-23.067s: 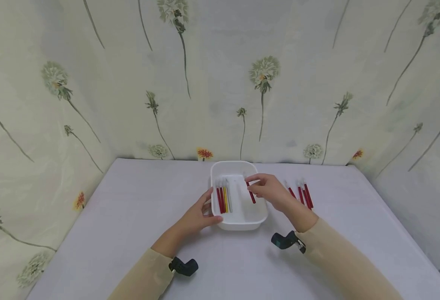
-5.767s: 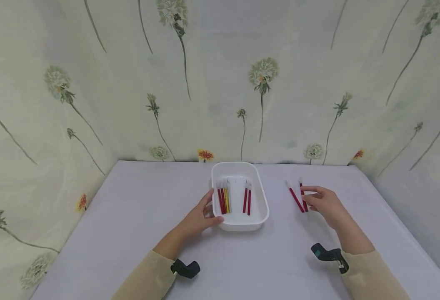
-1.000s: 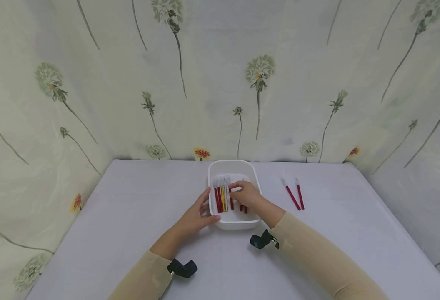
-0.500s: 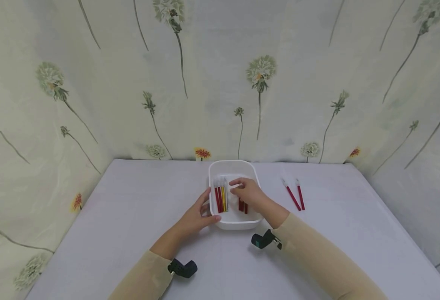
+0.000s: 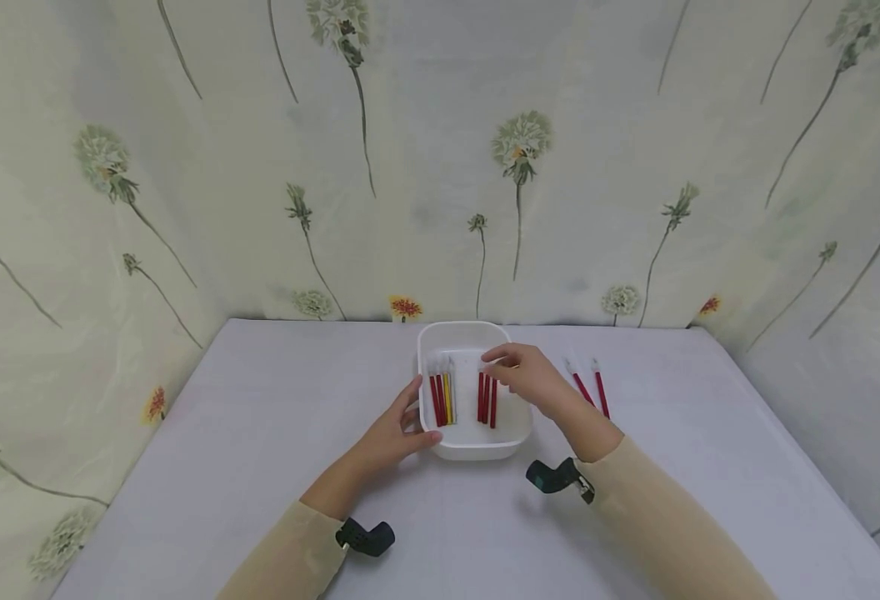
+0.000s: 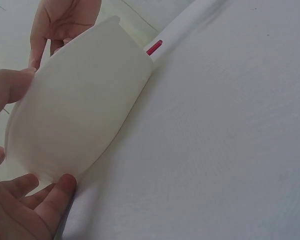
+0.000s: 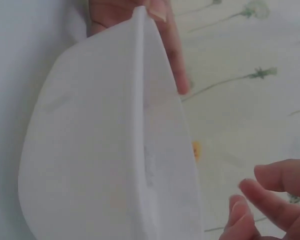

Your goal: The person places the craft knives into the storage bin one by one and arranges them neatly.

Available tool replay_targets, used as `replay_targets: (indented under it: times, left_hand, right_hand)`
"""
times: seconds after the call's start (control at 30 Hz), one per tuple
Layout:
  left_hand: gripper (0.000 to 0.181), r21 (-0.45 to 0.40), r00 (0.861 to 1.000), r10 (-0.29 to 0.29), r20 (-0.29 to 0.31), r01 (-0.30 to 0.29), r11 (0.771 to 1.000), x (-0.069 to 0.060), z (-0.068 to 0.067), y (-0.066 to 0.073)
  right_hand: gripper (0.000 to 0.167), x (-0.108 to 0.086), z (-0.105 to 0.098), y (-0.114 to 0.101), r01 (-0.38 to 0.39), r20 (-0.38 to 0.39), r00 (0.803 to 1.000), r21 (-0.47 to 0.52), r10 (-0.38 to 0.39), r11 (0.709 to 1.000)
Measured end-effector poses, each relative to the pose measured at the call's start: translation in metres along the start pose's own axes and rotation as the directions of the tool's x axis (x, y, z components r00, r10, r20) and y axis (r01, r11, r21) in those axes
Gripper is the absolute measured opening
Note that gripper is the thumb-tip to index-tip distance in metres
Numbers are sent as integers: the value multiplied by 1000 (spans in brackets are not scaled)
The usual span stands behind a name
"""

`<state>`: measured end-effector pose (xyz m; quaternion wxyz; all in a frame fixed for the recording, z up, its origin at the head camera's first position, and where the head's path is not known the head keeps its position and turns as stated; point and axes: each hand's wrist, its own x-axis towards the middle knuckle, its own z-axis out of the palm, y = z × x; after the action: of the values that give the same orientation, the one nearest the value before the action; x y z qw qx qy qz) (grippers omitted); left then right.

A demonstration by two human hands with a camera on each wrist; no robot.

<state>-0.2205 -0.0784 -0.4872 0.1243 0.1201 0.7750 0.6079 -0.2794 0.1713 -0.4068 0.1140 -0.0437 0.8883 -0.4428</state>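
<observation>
In the head view a white plastic tray stands on the table. My left hand holds it by the left wall, thumb at the near corner; the left wrist view shows those fingers against the tray's wall. Inside, red pens, a yellow pen and a silvery pen lie side by side at the left. Three red pens lie in a row right of them. Over the tray's right side is my right hand, fingers loosely bent and holding nothing, also in the right wrist view.
Two more red pens lie on the table right of the tray, partly behind the right forearm. The table has a pale cloth. A flower-patterned curtain hangs behind and at both sides.
A second ago my right hand had a red pen near the tray's middle. It has let that pen go beside two other red pens, then lifted and drawn back right. The left hand has stayed.
</observation>
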Motion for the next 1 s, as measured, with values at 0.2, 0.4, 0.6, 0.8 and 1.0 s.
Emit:
replay_targets:
  times: [0.2,0.4,0.6,0.8,1.0]
  left_hand:
    - [100,11,1000,3,-8,-3,1000,0,1,0]
    - [100,16,1000,9,-5,-9,1000,1,1,-1]
    - [99,26,1000,10,-6,-10,1000,0,1,-1]
    - [98,31,1000,3,-12,-2,1000,1,1,-1]
    - [98,27,1000,2,-14,-2,1000,0,1,-1]
  right_hand:
    - [34,-13,-21,8,5,-6,1000,-16,-6,1000]
    - [36,-25,-38,20,-7,-35,999,-37,5,999]
    - [37,-32,-54,36,-5,-61,998,-18,4,1000]
    - [40,-35,-66,60,-30,-106,994,0,30,1000]
    - [42,-34,-74,83,-35,-163,986,-7,34,999]
